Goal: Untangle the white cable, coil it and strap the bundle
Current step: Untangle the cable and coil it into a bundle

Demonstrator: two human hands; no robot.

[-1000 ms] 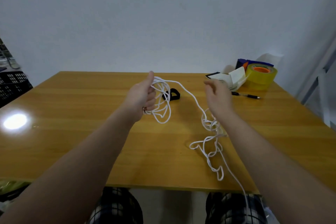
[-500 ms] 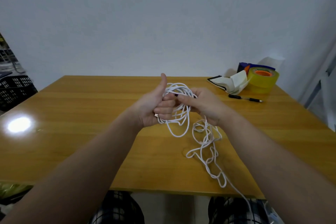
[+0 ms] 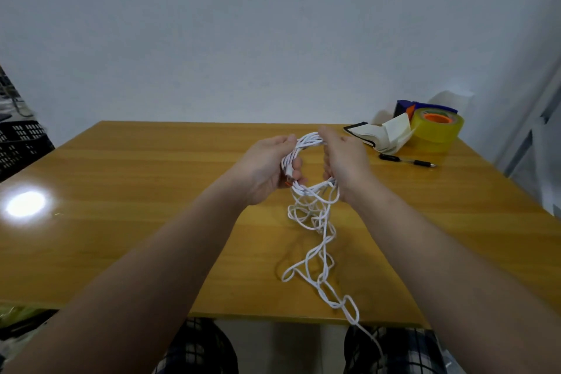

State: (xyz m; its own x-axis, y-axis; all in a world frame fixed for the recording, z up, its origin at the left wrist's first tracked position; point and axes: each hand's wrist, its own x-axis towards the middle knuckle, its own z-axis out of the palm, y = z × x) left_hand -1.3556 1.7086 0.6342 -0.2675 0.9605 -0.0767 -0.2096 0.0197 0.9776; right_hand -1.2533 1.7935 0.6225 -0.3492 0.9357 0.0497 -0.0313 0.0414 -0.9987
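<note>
White cable [image 3: 303, 143] trails off the near tabletop [image 3: 151, 191] edge in loose tangles, then climbs into a coil held up off the wood. Both arms reach forward. Left hand [image 3: 267, 167] curls round the coil's left side, right hand [image 3: 346, 161] grips the right.

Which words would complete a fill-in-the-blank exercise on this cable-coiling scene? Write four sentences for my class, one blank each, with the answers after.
1. The left hand and right hand hold loops of a cable coloured ____.
2. The tangled, uncoiled rest lies on the wooden ____.
3. The yellow tape roll stands at the far ____ corner.
4. A black ____ lies just in front of the tape roll.
Missing words: white; table; right; pen.
</note>
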